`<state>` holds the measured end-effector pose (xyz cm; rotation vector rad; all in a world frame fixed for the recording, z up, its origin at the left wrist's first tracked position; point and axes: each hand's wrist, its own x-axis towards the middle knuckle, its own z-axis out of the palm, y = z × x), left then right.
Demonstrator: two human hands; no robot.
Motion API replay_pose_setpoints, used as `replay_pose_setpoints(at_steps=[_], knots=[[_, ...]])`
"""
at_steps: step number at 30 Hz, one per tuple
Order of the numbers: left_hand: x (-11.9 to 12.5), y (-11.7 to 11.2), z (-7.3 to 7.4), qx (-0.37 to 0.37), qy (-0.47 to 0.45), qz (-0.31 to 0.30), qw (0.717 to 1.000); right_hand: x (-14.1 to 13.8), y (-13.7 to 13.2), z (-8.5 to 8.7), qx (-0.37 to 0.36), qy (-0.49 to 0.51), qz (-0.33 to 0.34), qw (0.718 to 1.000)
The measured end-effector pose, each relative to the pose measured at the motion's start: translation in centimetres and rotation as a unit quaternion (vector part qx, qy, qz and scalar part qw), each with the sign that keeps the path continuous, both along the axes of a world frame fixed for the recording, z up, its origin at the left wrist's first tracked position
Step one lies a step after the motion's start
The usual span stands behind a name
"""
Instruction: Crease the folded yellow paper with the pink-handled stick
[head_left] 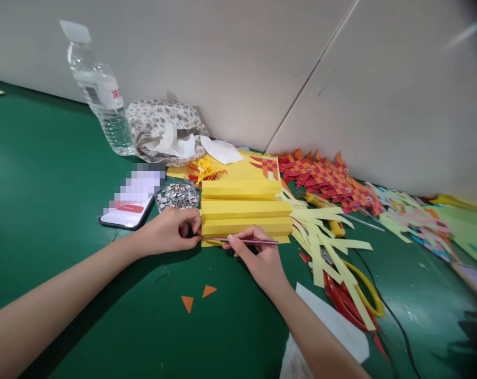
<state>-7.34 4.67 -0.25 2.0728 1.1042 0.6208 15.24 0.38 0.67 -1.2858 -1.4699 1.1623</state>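
A sheet of yellow paper (244, 209), folded into pleats, lies on the green table in front of me. My left hand (169, 230) is closed in a pinch at its lower left corner; the fingertips partly hide that corner. In my right hand (257, 255) is a thin pinkish-purple stick (267, 242), held like a pen along the paper's near edge. Its left tip reaches close to my left fingertips. Two small orange paper triangles (188, 303) lie on the table nearer to me.
Left stand a water bottle (100, 95), a phone (130, 202) and a bag of googly eyes (178, 196). Behind is a patterned cloth tissue holder (163, 116). Right lie woven red-orange paper fish (325, 176), pale yellow strips (317, 247), red-and-yellow-handled scissors (370, 287) and a dark cable (392, 310).
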Motion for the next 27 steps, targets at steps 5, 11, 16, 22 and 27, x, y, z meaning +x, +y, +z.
replay_pose_setpoints(at_steps=[5,11,16,22,27], knots=[[-0.03,-0.02,-0.01,0.0,0.005,0.002,1.0,-0.09,-0.01,0.02,0.004,-0.004,-0.002,1.0],[0.05,0.02,0.02,0.001,-0.001,-0.001,1.0,-0.13,0.03,-0.03,0.007,0.012,-0.02,1.0],[0.06,-0.02,0.07,-0.007,-0.002,0.002,1.0,-0.1,-0.1,0.0,0.015,-0.004,-0.004,1.0],[0.0,-0.03,0.02,-0.004,0.002,0.001,1.0,-0.04,-0.15,0.09,0.015,-0.019,0.008,1.0],[-0.05,0.01,0.07,-0.001,0.006,0.002,1.0,0.01,-0.19,-0.01,0.02,-0.021,0.006,1.0]])
